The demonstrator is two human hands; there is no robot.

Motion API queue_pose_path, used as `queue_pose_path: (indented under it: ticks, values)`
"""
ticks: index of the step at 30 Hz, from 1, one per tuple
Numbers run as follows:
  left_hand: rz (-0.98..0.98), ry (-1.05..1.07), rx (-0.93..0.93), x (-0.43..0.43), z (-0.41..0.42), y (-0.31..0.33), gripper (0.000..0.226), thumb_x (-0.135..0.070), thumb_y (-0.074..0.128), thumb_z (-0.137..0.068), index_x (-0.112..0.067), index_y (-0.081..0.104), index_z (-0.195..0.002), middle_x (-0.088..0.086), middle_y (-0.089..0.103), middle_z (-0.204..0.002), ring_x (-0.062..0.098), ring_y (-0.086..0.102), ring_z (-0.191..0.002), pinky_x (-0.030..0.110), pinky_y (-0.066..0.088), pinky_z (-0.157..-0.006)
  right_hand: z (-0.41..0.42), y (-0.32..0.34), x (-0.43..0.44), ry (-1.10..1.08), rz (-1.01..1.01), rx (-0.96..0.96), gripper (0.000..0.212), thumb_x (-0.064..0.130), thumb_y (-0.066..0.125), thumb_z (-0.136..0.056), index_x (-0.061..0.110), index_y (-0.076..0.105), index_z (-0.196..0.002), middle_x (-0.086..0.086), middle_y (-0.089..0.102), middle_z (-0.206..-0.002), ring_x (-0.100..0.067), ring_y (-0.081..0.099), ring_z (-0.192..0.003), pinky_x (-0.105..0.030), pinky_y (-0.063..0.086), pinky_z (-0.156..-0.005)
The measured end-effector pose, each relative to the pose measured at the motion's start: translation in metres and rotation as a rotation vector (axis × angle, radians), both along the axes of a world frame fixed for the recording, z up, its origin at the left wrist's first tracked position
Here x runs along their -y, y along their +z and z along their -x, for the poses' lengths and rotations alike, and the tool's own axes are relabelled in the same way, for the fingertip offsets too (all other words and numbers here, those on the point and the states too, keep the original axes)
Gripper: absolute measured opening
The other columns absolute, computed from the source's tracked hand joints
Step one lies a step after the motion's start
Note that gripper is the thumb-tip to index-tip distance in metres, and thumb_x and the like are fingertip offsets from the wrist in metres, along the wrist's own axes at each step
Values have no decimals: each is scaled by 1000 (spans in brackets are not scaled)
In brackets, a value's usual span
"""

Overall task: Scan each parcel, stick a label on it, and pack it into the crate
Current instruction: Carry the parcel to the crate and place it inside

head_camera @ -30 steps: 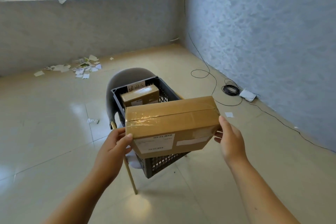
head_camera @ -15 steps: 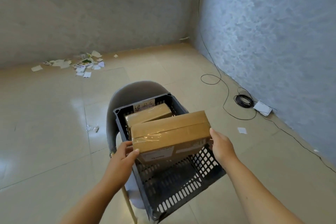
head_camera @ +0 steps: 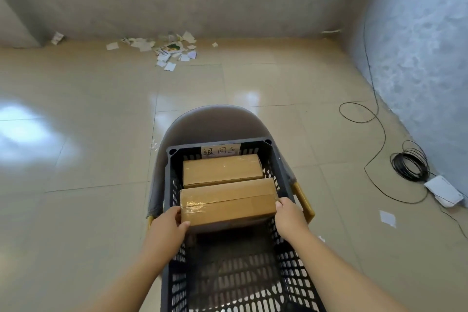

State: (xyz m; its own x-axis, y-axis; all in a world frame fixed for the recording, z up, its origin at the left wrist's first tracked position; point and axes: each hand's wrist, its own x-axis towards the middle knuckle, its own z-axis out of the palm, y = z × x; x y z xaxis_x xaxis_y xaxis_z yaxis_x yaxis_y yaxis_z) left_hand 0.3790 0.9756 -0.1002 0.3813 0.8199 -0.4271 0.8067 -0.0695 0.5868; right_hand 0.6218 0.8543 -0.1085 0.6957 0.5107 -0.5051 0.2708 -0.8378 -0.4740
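A dark grey slotted plastic crate holds two brown cardboard parcels, each taped clear across the top. The far parcel lies flat against the far wall, below a handwritten paper tag. The nearer parcel sits just beside it, gripped at its ends by the left hand and right hand.

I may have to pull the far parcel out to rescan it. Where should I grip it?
Probably its two short ends, coming down from above: the far parcel lies flat across the crate, with the held parcel crowding its near long side and the crate's far wall behind it.
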Motion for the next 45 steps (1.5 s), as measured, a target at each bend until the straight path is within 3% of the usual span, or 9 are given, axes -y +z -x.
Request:
queue_pose_path:
  ticks: [5,8,13,17,23,28,34,40,45]
  values:
    - [-17,-6,-149,-18,-23,-21,22,-21,55,-91,-14,58,-112,3,65,-103,18,61,-86,31,51,-79,-16,-29,-25,42,68,-42,23,23,33,-102,16,55,-106,-2,57,-96,-16,54,-88,-33,46,-80]
    - [-16,-30,-227,-23,-27,-33,27,-19,54,-92,-14,55,-119,3,65,-105,18,60,-92,29,48,-82,-19,-44,-29,129,126,-137,20,21,37,-101,18,54,-112,-1,57,-105,-16,51,-92,-31,43,-83]
    - [35,-49,-284,-27,-30,-45,38,-26,56,-91,-13,45,-125,3,62,-107,14,59,-93,24,47,-78,-17,-56,-31,203,146,-279,48,17,44,-99,29,35,-144,-5,49,-138,-26,45,-126,-43,40,-105]
    - [26,-121,-336,-27,-29,-42,41,-36,57,-89,-14,50,-123,0,60,-101,12,56,-87,24,49,-77,-21,-45,-32,209,167,-251,64,23,50,-97,23,17,-152,-6,32,-154,-28,30,-140,-43,33,-112]
    - [-68,-199,-302,-29,-27,-12,43,-41,56,-87,-16,54,-122,2,62,-110,15,58,-95,28,51,-82,-24,-1,-27,232,117,-135,44,34,53,-95,16,46,-135,-3,57,-125,-19,55,-111,-33,46,-90]
    - [-140,-309,-256,-34,-15,20,34,-43,56,-87,-20,58,-112,-5,62,-92,10,59,-82,25,53,-75,-12,42,-9,318,112,-36,29,38,53,-94,17,55,-114,7,54,-84,-8,50,-73,-24,42,-66]
    - [-227,-519,-230,-40,6,51,30,-46,57,-86,-22,59,-104,-7,61,-84,7,59,-75,25,54,-71,34,88,26,342,164,81,17,38,51,-95,21,50,-97,4,53,-86,-10,49,-75,-26,39,-64]
    - [-358,-816,-275,-30,26,77,32,-44,54,-88,-21,58,-109,-4,62,-95,10,59,-83,26,53,-75,112,113,86,164,197,100,31,39,51,-95,14,57,-112,-6,60,-108,-22,58,-96,-36,47,-82]
    - [-392,-1104,-297,14,28,93,28,-47,55,-85,-21,62,-96,-6,63,-84,9,60,-78,31,56,-76,178,124,162,-22,216,109,32,40,55,-92,16,59,-113,-4,61,-113,-21,57,-98,-33,45,-83]
